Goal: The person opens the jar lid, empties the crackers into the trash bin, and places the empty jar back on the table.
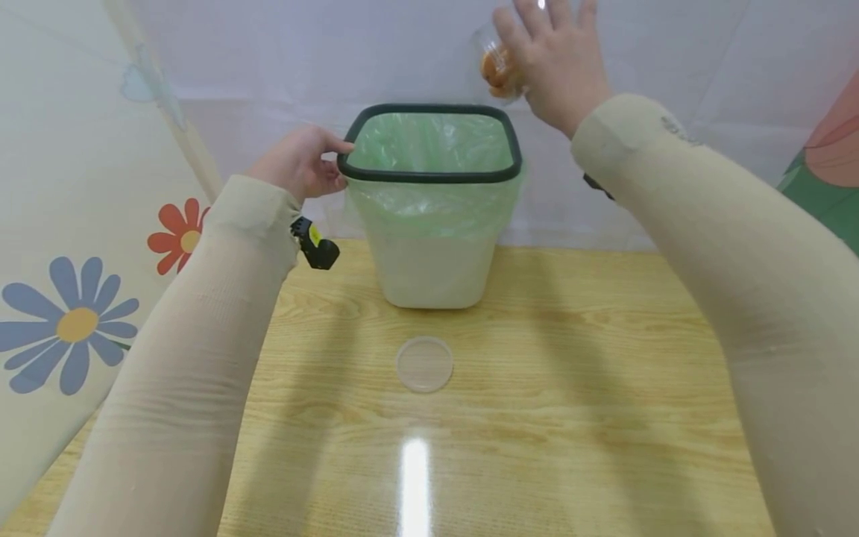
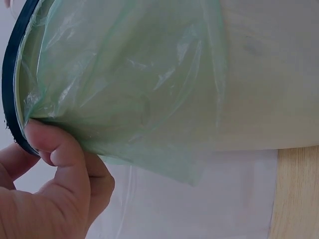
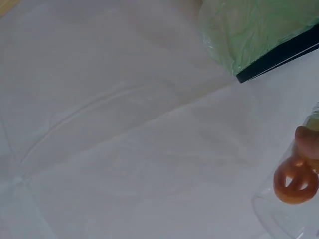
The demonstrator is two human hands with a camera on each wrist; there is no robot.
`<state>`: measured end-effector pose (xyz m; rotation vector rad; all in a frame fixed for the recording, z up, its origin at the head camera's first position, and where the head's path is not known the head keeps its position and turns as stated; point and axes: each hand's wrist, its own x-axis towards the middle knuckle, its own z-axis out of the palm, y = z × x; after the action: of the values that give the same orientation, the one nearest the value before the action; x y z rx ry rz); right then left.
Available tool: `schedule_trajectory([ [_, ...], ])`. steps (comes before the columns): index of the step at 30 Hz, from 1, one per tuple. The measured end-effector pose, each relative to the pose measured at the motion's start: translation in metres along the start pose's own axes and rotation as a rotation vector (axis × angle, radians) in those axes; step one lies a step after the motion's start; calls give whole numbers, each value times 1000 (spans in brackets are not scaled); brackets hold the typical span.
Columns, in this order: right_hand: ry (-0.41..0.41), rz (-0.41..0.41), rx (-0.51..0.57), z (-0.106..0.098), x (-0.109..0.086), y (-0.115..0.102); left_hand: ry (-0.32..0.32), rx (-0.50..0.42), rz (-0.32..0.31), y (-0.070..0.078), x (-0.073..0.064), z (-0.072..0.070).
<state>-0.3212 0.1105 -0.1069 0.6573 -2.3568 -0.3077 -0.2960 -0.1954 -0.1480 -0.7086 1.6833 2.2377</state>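
A clear jar (image 1: 498, 63) hangs in the air near a bin's (image 1: 435, 268) right side.
The right hand (image 1: 562, 66) seems to grip it, fingertips partly hidden, brown pieces (image 3: 295, 185) inside; the left hand (image 1: 305, 162) pinches the dark rim (image 1: 429, 177). A clear disc (image 1: 425, 365) lies on the table (image 1: 523, 455).

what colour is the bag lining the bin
The bag is see-through light green, seen best in the left wrist view.

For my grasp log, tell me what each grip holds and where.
Right grip: clear cylindrical jar of brown pretzels, by its side. Left grip: white, green-lined bin, by the left side of its black rim.
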Motion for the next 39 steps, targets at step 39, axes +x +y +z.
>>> schedule_trajectory([
  [39,137,-162,-60,3,1,3,12,-7,-7,0,1,-4],
])
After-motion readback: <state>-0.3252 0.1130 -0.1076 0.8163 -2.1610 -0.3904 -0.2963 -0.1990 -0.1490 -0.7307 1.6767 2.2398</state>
